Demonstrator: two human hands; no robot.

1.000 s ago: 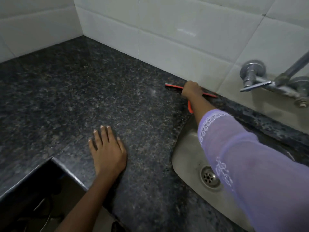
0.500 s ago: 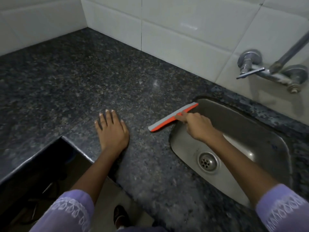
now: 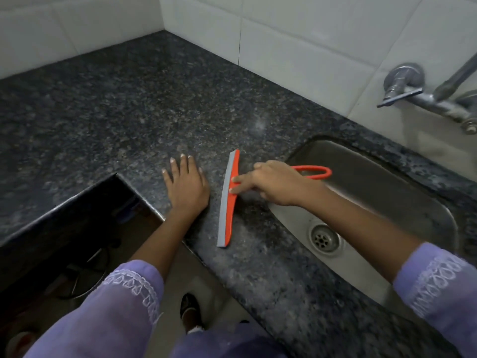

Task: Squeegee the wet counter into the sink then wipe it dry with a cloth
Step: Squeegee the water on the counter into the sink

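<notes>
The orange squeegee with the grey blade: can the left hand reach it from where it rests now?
Probably yes. The left hand lies flat on the dark granite counter, just beside the orange squeegee with the grey blade, with nothing between them. The right hand already holds it.

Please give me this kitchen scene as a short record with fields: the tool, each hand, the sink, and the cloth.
tool: orange squeegee, grey blade on the counter
right hand: grips the squeegee, fingers on its head
left hand: flat on the counter, holds nothing
sink: steel, right of the squeegee; loop handle above it
cloth: not in view
</notes>
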